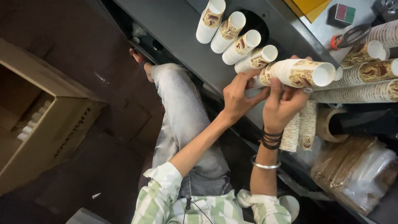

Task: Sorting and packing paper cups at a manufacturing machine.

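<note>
Both hands hold one stack of paper cups (296,72) lying sideways above the grey table (182,29). The left hand (238,97) pinches its near end with curled fingers. The right hand (284,101) wraps round the middle. I think squeezing softly is best. Behind, four short cup stacks (234,33) stand in a row.

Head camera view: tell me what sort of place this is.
Probably a small paper-cup packing workstation. Both hands, left hand and right hand, grip a stack of printed paper cups over a dark metal worktable lined with more cup stacks, beside an open cardboard carton on the floor.
</note>
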